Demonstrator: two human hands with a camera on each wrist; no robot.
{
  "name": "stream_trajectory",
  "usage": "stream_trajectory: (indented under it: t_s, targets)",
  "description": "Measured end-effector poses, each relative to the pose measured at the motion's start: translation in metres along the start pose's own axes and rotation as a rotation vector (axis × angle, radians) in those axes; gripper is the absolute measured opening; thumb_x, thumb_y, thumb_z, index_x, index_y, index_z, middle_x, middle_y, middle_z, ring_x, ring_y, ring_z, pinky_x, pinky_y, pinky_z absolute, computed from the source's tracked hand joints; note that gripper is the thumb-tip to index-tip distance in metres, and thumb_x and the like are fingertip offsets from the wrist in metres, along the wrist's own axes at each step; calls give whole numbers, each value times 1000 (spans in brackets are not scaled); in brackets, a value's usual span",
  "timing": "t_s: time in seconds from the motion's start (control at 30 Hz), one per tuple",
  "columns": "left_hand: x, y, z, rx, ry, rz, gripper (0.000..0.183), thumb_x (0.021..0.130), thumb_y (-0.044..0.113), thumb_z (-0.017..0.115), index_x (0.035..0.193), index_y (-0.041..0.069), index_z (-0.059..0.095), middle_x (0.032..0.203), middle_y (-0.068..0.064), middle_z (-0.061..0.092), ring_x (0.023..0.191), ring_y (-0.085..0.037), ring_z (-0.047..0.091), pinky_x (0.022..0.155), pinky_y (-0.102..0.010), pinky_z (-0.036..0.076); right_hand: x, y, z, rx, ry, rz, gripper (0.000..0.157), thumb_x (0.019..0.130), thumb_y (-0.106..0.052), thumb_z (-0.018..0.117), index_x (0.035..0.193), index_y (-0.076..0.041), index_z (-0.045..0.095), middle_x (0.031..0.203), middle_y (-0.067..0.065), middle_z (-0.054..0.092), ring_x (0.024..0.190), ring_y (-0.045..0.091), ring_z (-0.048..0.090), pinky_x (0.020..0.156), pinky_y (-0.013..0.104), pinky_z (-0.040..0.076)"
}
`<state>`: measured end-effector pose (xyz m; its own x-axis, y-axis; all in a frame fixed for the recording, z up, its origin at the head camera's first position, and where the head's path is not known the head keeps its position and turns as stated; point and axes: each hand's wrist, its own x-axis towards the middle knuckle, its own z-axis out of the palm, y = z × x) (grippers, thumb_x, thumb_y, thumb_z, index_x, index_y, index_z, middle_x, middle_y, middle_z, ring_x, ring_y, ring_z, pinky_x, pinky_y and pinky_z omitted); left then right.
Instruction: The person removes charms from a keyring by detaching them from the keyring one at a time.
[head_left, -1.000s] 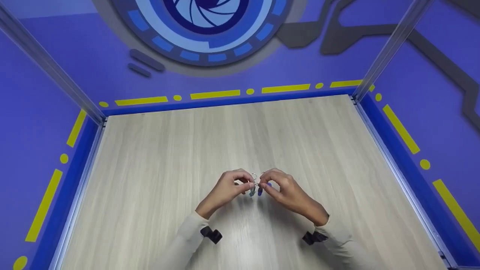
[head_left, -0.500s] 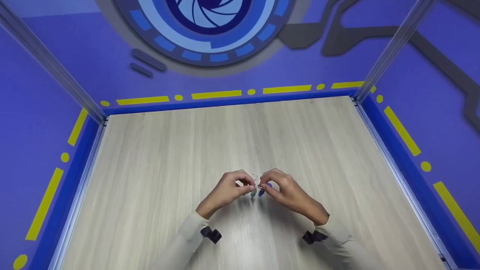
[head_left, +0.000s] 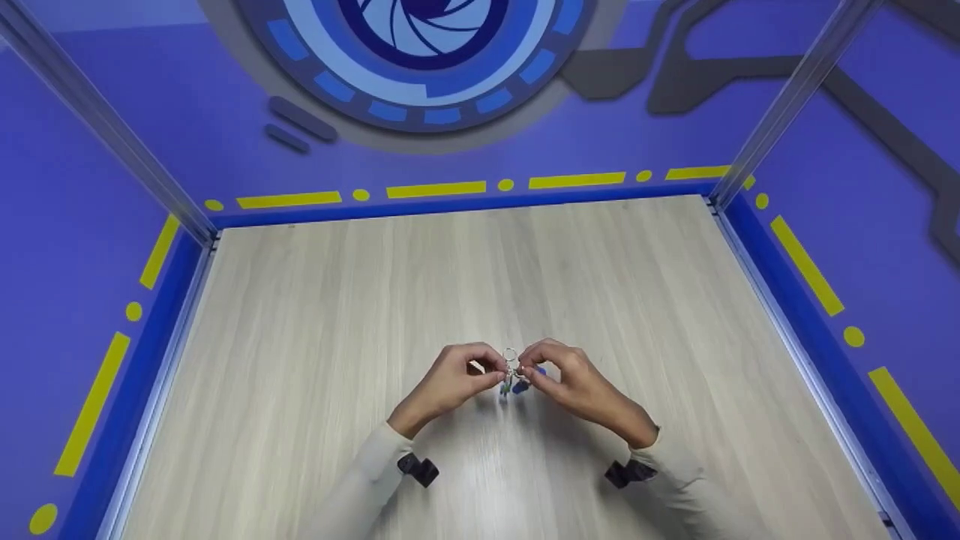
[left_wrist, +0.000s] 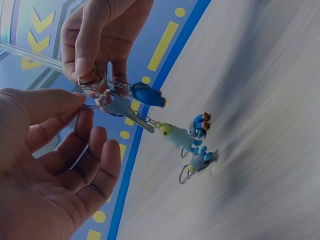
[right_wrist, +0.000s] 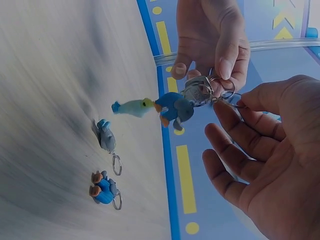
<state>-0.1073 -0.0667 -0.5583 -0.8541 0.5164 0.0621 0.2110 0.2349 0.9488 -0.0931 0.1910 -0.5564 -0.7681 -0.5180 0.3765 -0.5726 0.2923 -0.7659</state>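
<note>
My left hand (head_left: pixel 459 379) pinches a metal key ring at thumb and fingertip, from which hang a silver key (left_wrist: pixel 118 106) and a pale green figurine (left_wrist: pixel 175 136) with a yellow head. Opposite it, my right hand (head_left: pixel 574 381) pinches a ring by its edge; a blue figurine (right_wrist: pixel 175 107) with a grey head and orange feet dangles there. The rings meet between the fingertips, and the wrist views do not show clearly whether they are linked. Both figurines hang in the air above the table.
On the table (head_left: pixel 450 277) below lie two more figurine keychains: a grey-blue one (right_wrist: pixel 106 137) and a blue one with orange feet (right_wrist: pixel 103 190), each with a ring. Blue printed walls (head_left: pixel 480 150) enclose the table at the back and sides.
The hands have drawn slightly apart, the left shifting a little left. Between them the hanging figurines swing and turn, and one ring shows more fully. The head view has shifted slightly.
</note>
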Motion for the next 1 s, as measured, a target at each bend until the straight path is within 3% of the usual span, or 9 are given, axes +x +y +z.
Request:
stream_trajectory:
  t_s: [0.2, 0.57, 0.8, 1.0]
  targets:
    - [-3, -2, -2, -40, 27, 23, 7, 102, 5, 77, 101, 11, 79, 103, -2, 79, 97, -14, 71, 85, -39, 61, 0, -1, 1, 20, 6, 28, 6, 104, 0, 74, 104, -5, 76, 112, 5, 79, 109, 26, 75, 97, 38, 60]
    - [-6, -5, -5, -88, 72, 33, 4, 99, 6, 81, 102, 9, 83, 103, -1, 80, 97, -16, 72, 85, -30, 59, 0, -1, 3, 22, 32, 49, 7, 103, -4, 76, 102, -11, 77, 107, 0, 79, 102, 24, 75, 88, 50, 62]
    - [-7, -6, -6, -160, 83, 23, 3, 99, 5, 80, 102, 4, 82, 103, -7, 80, 97, -17, 73, 85, -30, 61, -1, 1, 6, 82, 49, 77, 6, 104, -7, 76, 105, -12, 79, 105, 0, 79, 99, 24, 75, 89, 32, 60]
    - [-7, -8, -5, -204, 101, 15, 8, 99, 4, 80, 103, -3, 80, 103, -12, 79, 94, -15, 71, 82, -28, 59, -2, 1, 11, 118, 60, 80, 7, 104, -5, 75, 105, -12, 79, 104, 3, 80, 97, 24, 74, 88, 28, 58]
